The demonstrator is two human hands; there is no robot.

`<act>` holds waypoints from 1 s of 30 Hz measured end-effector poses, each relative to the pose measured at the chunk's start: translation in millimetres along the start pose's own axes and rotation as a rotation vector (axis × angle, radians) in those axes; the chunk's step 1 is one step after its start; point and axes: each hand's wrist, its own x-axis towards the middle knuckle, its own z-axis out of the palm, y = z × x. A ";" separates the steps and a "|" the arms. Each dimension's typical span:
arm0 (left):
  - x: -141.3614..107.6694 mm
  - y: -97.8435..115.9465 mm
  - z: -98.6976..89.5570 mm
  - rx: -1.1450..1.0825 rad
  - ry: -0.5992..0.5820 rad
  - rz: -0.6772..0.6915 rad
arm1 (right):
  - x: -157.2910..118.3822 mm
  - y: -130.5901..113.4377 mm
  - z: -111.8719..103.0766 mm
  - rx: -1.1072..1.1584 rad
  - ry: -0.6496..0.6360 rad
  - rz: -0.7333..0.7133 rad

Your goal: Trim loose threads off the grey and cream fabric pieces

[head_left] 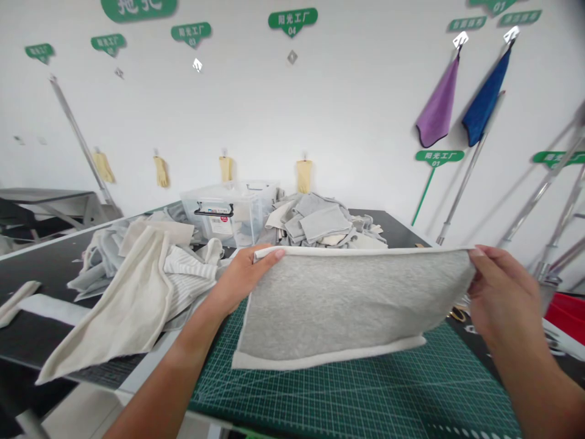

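Note:
A grey cloth with pale edges is stretched out above a green cutting mat marked with a grid. My left hand pinches its upper left corner, thumb on top. At the upper right corner, my right hand grips the fabric between thumb and fingers. The cloth's top edge is taut and nearly level, while the lower edge hangs loose over the mat.
Left of the mat lies a heap of cream and striped cloths. Behind stand clear plastic boxes and a pile of grey cloths. Small metal items lie at the right, near a red container. Poles lean on the wall.

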 end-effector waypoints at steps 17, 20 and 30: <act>-2.0 3.9 4.2 -0.039 -0.167 0.101 | 5.0 -10.4 -24.4 -0.058 -0.051 0.139; -1.9 -0.9 10.3 -0.054 -0.204 0.099 | 3.1 -12.5 -26.7 -0.060 -0.033 0.146; -0.7 -4.8 20.4 -0.080 -0.287 0.120 | 0.9 -18.8 -30.4 -0.073 -0.031 0.188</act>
